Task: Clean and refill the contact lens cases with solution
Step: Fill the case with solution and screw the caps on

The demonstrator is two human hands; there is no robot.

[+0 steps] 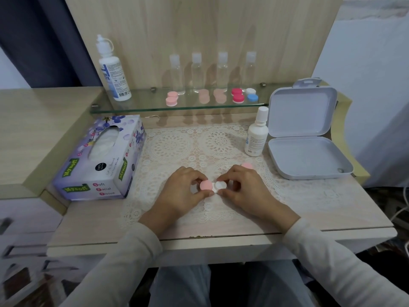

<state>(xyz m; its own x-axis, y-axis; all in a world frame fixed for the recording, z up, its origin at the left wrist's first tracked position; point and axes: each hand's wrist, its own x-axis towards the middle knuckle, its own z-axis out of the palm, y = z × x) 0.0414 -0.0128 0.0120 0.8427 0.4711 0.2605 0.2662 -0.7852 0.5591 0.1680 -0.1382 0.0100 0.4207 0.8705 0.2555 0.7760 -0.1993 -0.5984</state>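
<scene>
A white contact lens case [214,186] lies on the lace mat in front of me. My left hand [180,189] pinches its pink cap [206,185] on the left well. My right hand [242,187] pinches the right well [221,185], which shows white with no cap on it. A loose pink cap [247,166] lies on the mat just behind my right hand. A small white solution bottle [256,135] stands upright at the mat's right edge. A larger solution bottle [112,72] stands on the glass shelf.
A tissue box [99,160] lies left of the mat. An open white tin [307,142] sits at the right. The glass shelf [137,108] carries several clear small bottles [197,72] and several lens cases: pink [172,99], beige [211,96], red [238,95], blue-white [251,95].
</scene>
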